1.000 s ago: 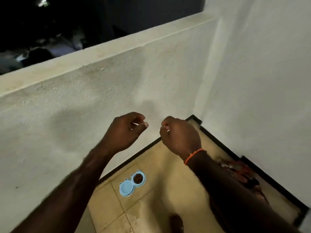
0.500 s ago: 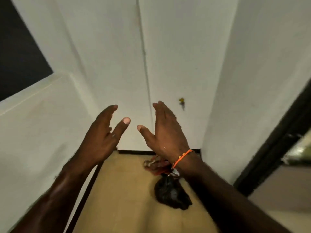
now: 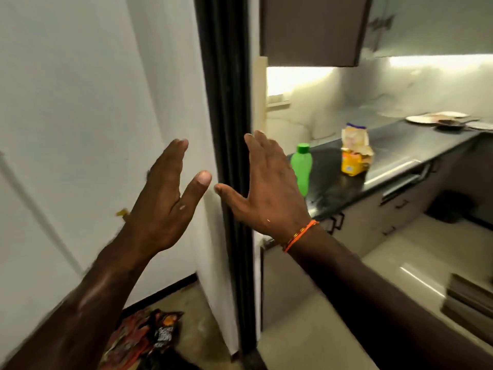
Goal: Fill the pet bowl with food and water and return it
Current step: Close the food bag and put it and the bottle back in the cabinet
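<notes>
Both my hands are raised in front of me with straight fingers, holding nothing. My left hand (image 3: pixel 165 198) is before a white wall. My right hand (image 3: pixel 266 190), with an orange thread at the wrist, is in front of a black door frame (image 3: pixel 226 102). Beyond the frame, a green water bottle (image 3: pixel 301 168) and a yellow food packet (image 3: pixel 354 153) stand on a dark kitchen counter (image 3: pixel 400 145). The pet bowl is out of view.
Dark snack wrappers (image 3: pixel 149 335) lie on the floor by the wall at the bottom left. Plates (image 3: pixel 437 119) sit at the counter's far end. Cabinets hang above the counter, drawers sit below it. A pale tiled kitchen floor (image 3: pixel 400 257) stretches right.
My view has swung right, from the balcony corner with the blue bowl on the floor to the kitchen doorway. My hands have gone from curled to straight-fingered.
</notes>
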